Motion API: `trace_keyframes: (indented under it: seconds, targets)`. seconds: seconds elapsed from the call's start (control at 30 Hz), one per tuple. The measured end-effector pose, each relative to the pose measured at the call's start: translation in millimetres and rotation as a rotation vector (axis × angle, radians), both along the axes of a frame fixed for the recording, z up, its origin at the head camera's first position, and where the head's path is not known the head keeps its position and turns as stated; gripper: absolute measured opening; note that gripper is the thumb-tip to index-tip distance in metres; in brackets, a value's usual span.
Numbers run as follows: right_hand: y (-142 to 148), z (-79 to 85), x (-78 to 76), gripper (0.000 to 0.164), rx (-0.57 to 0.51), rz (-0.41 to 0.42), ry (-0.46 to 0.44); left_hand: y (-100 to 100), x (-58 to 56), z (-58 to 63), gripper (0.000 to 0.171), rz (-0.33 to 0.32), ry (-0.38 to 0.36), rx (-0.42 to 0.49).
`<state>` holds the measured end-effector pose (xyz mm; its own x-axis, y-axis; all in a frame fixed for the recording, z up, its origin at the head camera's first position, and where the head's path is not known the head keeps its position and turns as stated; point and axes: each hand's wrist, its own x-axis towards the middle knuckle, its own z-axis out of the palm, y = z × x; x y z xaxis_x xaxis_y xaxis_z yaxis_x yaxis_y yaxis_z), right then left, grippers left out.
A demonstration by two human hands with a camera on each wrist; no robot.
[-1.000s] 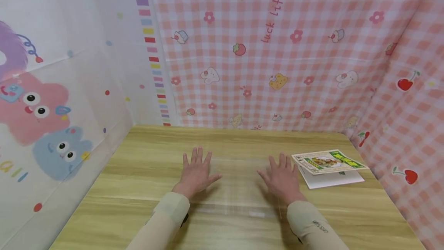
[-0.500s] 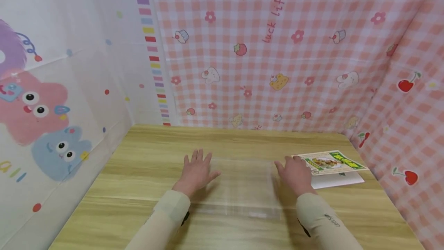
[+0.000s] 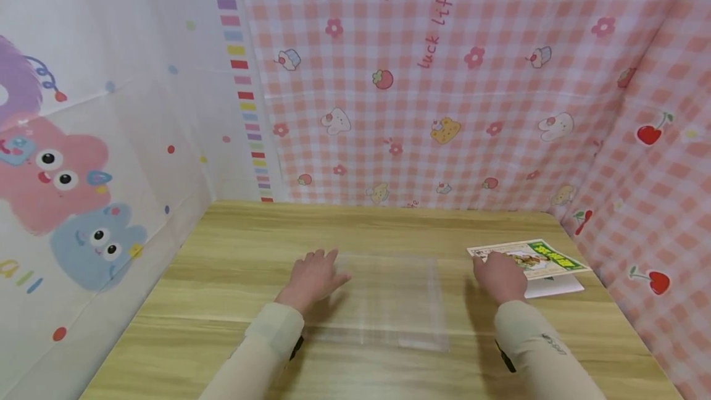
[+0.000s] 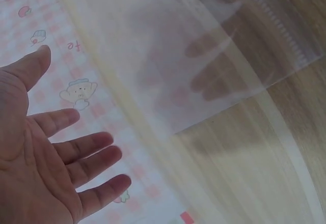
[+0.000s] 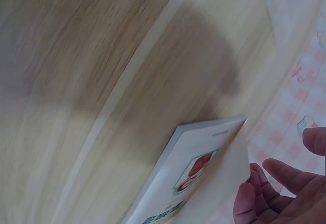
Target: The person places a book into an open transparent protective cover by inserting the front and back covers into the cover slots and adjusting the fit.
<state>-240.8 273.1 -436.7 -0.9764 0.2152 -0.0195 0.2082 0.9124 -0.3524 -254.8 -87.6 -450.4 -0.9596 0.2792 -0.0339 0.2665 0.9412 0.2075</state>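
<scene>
A clear plastic sleeve [image 3: 389,301] lies flat in the middle of the wooden table; the left wrist view shows a ribbed seam along one edge. My left hand [image 3: 312,279] is over the sleeve's left side, palm down with fingers relaxed. In the left wrist view that hand [image 4: 56,152] has its fingers spread and holds nothing. To the right lies a booklet [image 3: 550,258] with a green and yellow picture cover, its cover lifted partly open. My right hand [image 3: 502,278] reaches over its left part. In the right wrist view, loosely bent fingers [image 5: 290,175] are right at the cover's edge.
The wooden table [image 3: 250,227] is bordered by a pink checked cloth [image 3: 355,97] at the back and right. A white cloth with cartoon figures [image 3: 66,165] hangs at the left.
My right hand has lifted off the sleeve's right side and moved right to the booklet. The left hand stays in place, its fingers drawn in slightly. Sleeve and booklet have not moved.
</scene>
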Motion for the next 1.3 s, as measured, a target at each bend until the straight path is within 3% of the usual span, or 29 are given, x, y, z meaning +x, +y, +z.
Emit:
trace_keyframes:
  seconds: [0.53, 0.97, 1.3]
  targets:
    - [28.1, 2.8, 1.3, 0.059, -0.040, -0.130, -0.113, -6.1, 1.6, 7.5, 0.060, 0.001, -0.135, 0.063]
    - [79.4, -12.0, 9.6, 0.065, -0.094, -0.235, -0.191, -8.9, 2.9, 3.3, 0.059, -0.003, -0.148, 0.100]
    - [103.3, -24.3, 13.9, 0.086, -0.050, -0.297, -0.297, -10.9, 3.2, -0.1, 0.057, -0.009, -0.150, 0.097]
